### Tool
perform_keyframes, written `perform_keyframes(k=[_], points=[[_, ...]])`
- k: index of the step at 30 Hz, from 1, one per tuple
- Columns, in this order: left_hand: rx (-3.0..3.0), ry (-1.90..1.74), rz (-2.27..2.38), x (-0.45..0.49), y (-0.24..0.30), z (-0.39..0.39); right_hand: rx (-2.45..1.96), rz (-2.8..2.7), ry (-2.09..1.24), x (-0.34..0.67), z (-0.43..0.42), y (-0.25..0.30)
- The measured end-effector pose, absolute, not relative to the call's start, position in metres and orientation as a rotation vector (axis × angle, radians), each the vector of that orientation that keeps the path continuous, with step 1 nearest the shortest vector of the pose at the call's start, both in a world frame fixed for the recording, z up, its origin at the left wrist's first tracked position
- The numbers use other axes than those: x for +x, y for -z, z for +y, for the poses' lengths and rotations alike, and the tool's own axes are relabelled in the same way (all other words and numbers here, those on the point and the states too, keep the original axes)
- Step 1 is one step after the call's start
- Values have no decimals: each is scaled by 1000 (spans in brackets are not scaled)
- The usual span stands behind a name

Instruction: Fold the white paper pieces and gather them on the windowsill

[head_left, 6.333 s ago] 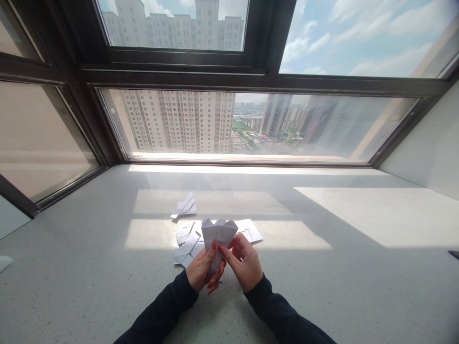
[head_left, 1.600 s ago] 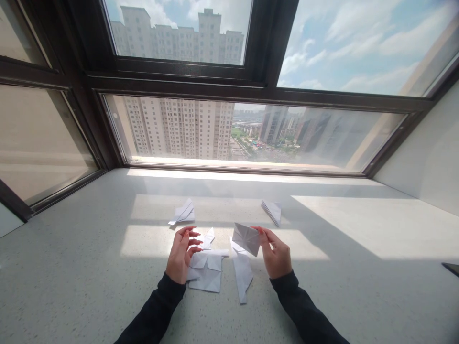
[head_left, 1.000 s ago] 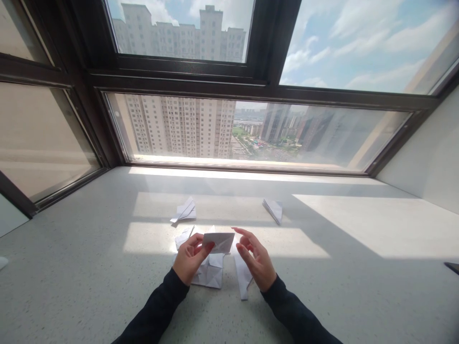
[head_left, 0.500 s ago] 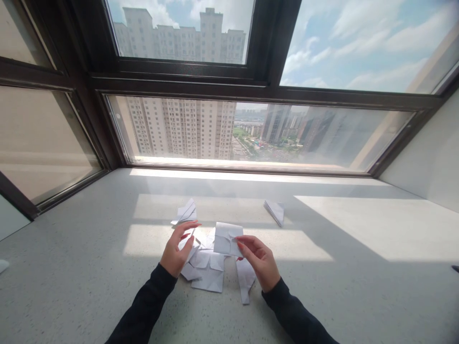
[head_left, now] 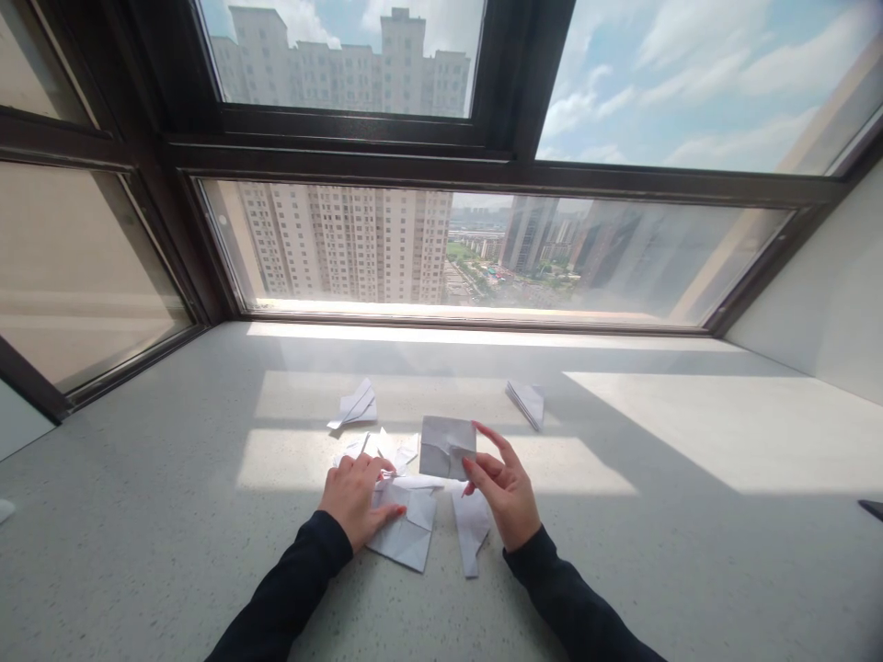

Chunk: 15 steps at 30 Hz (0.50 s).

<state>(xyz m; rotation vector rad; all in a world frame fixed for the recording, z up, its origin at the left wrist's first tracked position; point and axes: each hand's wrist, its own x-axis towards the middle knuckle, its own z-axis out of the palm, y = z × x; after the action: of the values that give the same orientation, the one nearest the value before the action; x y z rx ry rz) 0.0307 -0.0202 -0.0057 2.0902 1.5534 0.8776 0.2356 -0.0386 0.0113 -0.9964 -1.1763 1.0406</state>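
Observation:
My right hand (head_left: 507,492) holds up a small square of folded white paper (head_left: 447,448) by its right edge, between thumb and fingers. Creased flaps show on the side facing me. My left hand (head_left: 359,496) rests over a loose pile of folded papers, thumb stretched apart from the fingers. Its thumb touches a larger folded paper square (head_left: 407,542) on the sill. Behind its fingertips lie more folded paper pieces (head_left: 400,450), partly hidden by the hand. Below my right hand is a narrow folded paper strip (head_left: 471,533).
A folded paper piece (head_left: 355,405) lies at the back left, and a layered paper triangle (head_left: 528,405) at the back right. All rest on a speckled white sill (head_left: 621,588) beneath a dark-framed window (head_left: 483,324). A dark object (head_left: 872,507) shows at the right edge.
My left hand has come down onto the paper pile, and the larger square there has turned slightly. My right hand has tilted the held paper square, its index finger now raised along the edge.

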Motion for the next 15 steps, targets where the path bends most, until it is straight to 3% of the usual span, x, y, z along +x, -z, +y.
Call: perform_keyframes(k=[15], points=[[1687,-1236,1439,35,-22,-21,-1003,-1247,-1070,234,-40,-10]])
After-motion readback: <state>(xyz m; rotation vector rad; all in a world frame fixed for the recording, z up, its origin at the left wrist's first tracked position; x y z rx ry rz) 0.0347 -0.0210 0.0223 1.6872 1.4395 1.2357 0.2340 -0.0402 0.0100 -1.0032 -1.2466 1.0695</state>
